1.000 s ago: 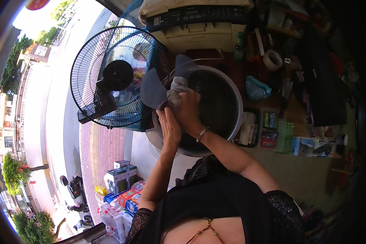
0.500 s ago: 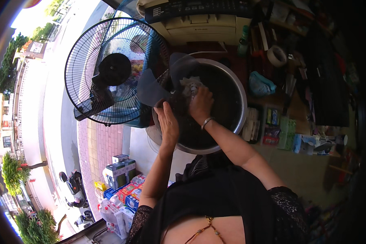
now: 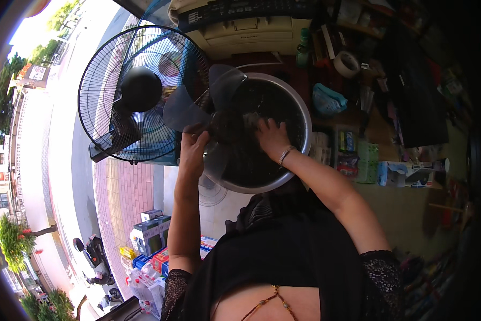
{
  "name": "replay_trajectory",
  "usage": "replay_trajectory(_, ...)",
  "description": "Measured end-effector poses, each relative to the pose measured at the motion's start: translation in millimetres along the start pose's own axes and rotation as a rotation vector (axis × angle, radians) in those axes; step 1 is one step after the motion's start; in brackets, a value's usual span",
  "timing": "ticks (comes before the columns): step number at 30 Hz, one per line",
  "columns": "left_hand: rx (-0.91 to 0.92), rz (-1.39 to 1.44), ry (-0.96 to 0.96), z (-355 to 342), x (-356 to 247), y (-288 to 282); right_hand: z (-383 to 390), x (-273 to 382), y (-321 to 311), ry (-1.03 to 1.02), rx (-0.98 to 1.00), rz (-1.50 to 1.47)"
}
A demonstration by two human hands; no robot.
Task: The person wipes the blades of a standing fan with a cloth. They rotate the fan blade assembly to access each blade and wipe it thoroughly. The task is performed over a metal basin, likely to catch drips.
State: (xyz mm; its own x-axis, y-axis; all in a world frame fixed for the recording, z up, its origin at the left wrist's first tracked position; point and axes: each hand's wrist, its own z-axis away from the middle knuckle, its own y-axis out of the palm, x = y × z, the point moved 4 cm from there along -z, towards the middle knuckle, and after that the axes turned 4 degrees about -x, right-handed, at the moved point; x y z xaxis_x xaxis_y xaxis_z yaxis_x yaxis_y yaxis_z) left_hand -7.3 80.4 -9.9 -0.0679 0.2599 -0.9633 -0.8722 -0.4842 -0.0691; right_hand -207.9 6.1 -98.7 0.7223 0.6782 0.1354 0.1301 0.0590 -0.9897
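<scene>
1. Right hand: fingers lie spread and pressed flat on a small pale cloth, against the inside of the fan guard. They are not clenched round anything.
2. Left hand: fingers are curled around the hub end of the translucent grey fan blade, grasping it where the blades meet.
3. Location: the blade assembly sits at the left rim of the round wire guard, which is held up in front of the person's chest.
4. Handling judgement: the blade looks thin, light and somewhat flexible, likely to crack if bent; best held at the hub. The guard appears stiff and light; its metal rim is the sound hold.
5. Surroundings: a standing fan just left, a beige printer beyond, cluttered shelves at right.
</scene>
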Motion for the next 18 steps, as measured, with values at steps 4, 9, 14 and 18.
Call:
replay_trajectory(4, 0.039, 0.130, -0.072, -1.2, -14.6, -2.2, -11.6, -36.1, -14.9, 0.117, 0.099, -0.640)
replay_trajectory(9, -0.012, 0.085, -0.093, 8.2, -21.9, 3.0, -6.8, -31.4, -81.6, 0.170, -0.250, -1.146)
replay_trajectory(14, 0.072, 0.099, 0.059, 23.9, -33.3, 24.0, 0.5, 13.5, -145.4, -0.121, -0.511, -1.059)
replay_trajectory(18, 0.068, 0.061, 0.119, 32.7, -45.8, 41.3, -5.7, 44.3, -156.0, -0.251, -0.617, -0.969)
